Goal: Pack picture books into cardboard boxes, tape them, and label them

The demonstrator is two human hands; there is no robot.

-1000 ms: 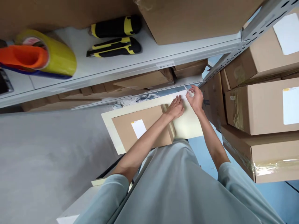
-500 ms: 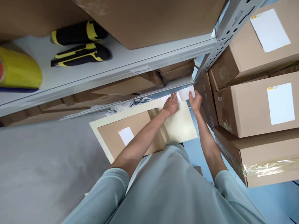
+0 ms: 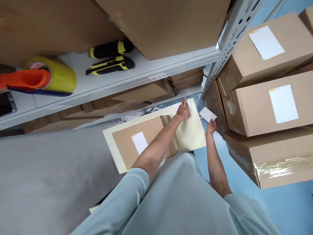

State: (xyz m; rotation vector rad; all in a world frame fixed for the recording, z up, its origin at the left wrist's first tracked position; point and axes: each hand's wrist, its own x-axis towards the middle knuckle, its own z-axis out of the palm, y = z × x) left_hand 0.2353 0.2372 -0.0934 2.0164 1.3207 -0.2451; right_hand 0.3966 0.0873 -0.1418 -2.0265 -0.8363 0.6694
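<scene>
My left hand lies with outstretched fingers on a white label at the far edge of a cream-coloured board. On that board rests a flat brown cardboard box bearing a white sticker; my forearm covers part of it. To the right of the board, my right hand pinches a small white slip of paper by its near corner. The slip is held in the air, apart from the board.
A grey metal shelf carries two black-and-yellow box cutters, a yellow tape roll with an orange dispenser, and large boxes. White paper scraps lie beyond the board. Stacked cartons stand at right, beside a shelf post.
My right hand has drawn the white slip away from the label under my left hand, rightward and nearer to me. The view has shifted, showing more of the tape dispenser.
</scene>
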